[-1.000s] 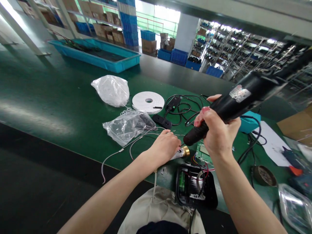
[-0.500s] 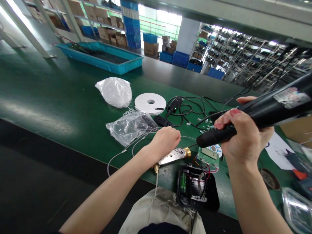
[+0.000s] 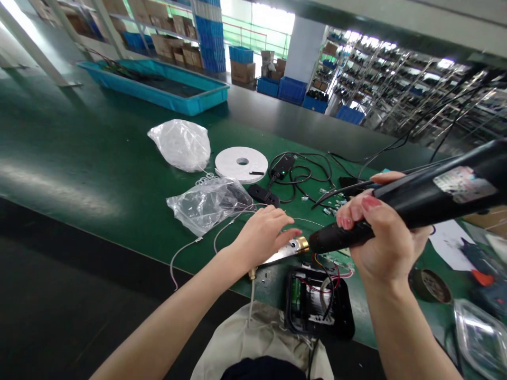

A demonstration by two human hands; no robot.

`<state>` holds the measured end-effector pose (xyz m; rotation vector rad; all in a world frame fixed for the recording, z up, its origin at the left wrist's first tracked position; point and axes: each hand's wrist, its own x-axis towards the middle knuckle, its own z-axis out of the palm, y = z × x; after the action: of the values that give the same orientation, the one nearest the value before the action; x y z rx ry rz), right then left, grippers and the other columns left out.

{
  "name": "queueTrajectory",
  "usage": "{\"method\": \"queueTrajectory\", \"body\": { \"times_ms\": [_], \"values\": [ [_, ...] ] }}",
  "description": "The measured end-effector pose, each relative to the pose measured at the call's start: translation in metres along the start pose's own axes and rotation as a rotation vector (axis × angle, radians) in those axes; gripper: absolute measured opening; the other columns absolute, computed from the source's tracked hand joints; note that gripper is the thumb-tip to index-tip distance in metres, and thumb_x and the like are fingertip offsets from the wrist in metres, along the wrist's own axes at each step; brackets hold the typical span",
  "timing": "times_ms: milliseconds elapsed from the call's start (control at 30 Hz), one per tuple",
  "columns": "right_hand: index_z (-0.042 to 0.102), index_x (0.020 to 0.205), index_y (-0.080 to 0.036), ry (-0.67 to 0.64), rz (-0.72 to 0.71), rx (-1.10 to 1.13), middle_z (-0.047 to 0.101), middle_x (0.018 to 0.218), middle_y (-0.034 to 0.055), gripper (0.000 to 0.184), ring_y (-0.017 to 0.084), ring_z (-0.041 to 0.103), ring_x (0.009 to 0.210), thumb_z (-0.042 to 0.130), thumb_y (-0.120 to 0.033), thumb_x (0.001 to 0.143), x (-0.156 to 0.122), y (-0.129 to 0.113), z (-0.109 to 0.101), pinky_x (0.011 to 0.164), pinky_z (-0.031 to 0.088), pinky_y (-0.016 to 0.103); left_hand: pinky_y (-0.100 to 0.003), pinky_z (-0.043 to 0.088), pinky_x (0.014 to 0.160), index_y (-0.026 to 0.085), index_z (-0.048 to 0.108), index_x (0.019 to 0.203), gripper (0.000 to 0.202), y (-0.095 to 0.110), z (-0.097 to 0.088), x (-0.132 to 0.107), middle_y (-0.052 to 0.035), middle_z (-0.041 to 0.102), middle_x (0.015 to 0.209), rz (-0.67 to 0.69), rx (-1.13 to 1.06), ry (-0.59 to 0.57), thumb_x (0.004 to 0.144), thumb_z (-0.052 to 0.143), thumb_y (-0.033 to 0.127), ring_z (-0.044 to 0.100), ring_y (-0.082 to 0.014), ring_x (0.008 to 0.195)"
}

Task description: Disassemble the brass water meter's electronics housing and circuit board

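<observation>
My right hand [image 3: 382,232] is wrapped around a long black electric screwdriver [image 3: 420,198], held at a slant with its nose down and to the left. The nose is close to the brass fitting [image 3: 302,244] of a flat silver metal valve block [image 3: 280,255]; whether they touch I cannot tell. My left hand [image 3: 266,232] is over the block, thumb and fingers apart, and covers much of it. A second brass fitting [image 3: 252,274] with a pale tube points toward me. Nearer me is an open black housing [image 3: 320,306] with green batteries and wires.
Behind my left hand are a clear plastic bag [image 3: 206,203], a white bag [image 3: 182,145], a white tape roll [image 3: 241,164] and a black adapter with cables [image 3: 282,167]. A blue tray [image 3: 194,103] stands farther back. A round tin [image 3: 431,286] and a clear box [image 3: 481,335] lie right.
My left hand has opened from a closed grip. The screwdriver has come left and slightly down, now overlapping the green circuit board and close to the brass fitting.
</observation>
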<state>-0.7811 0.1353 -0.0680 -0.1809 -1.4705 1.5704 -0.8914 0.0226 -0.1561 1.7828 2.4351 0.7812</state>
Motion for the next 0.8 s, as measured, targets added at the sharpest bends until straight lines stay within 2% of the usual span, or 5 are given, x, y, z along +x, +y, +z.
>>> {"method": "queueTrajectory", "body": {
  "times_ms": [100,267,533,733,800],
  "values": [
    [0.055,0.092,-0.019,-0.014,0.010,0.001,0.050,0.055,-0.0061,0.023,0.009,0.045,0.042,0.061,-0.015,0.071,-0.003,0.003,0.001,0.044,0.040,0.025,-0.041,0.041,0.091,0.015,0.061,0.105,0.041,0.006,0.006,-0.021,-0.0071,0.064,0.098,0.027,0.035,0.010,0.082,0.060,0.050,0.054,-0.0243,0.097],
    [0.054,0.090,-0.019,-0.042,-0.017,-0.036,0.051,0.052,-0.0069,0.022,0.009,0.045,0.039,0.062,-0.015,0.070,-0.005,0.004,0.006,0.042,0.040,0.025,-0.050,0.018,0.111,0.014,0.063,0.095,0.038,0.004,0.021,-0.029,-0.0042,0.064,0.083,0.049,0.154,-0.028,0.079,0.064,0.049,0.055,-0.0226,0.091],
    [0.055,0.079,-0.020,-0.011,-0.008,-0.100,0.050,0.052,-0.0075,0.015,0.010,0.048,0.036,0.066,-0.016,0.070,-0.003,0.010,0.020,0.037,0.041,0.025,-0.048,0.021,0.112,0.013,0.065,0.082,0.030,0.003,0.025,-0.024,-0.0048,0.062,0.074,0.102,0.225,0.018,0.085,0.058,0.042,0.055,-0.0213,0.084],
    [0.055,0.077,-0.019,-0.080,0.011,-0.075,0.050,0.054,-0.0077,0.016,0.009,0.048,0.035,0.068,-0.017,0.068,0.000,0.009,0.022,0.035,0.041,0.025,-0.050,0.020,0.112,0.014,0.064,0.082,0.029,0.002,0.025,-0.025,-0.0037,0.062,0.074,0.084,0.202,-0.006,0.083,0.061,0.043,0.055,-0.0210,0.084],
    [0.055,0.076,-0.019,-0.096,0.010,-0.061,0.049,0.055,-0.0076,0.016,0.009,0.048,0.035,0.068,-0.016,0.068,0.000,0.007,0.022,0.035,0.041,0.025,-0.052,0.019,0.112,0.014,0.063,0.089,0.028,0.005,0.022,-0.027,-0.0044,0.062,0.082,0.066,0.177,0.001,0.082,0.063,0.042,0.055,-0.0219,0.089]
  ]
}}
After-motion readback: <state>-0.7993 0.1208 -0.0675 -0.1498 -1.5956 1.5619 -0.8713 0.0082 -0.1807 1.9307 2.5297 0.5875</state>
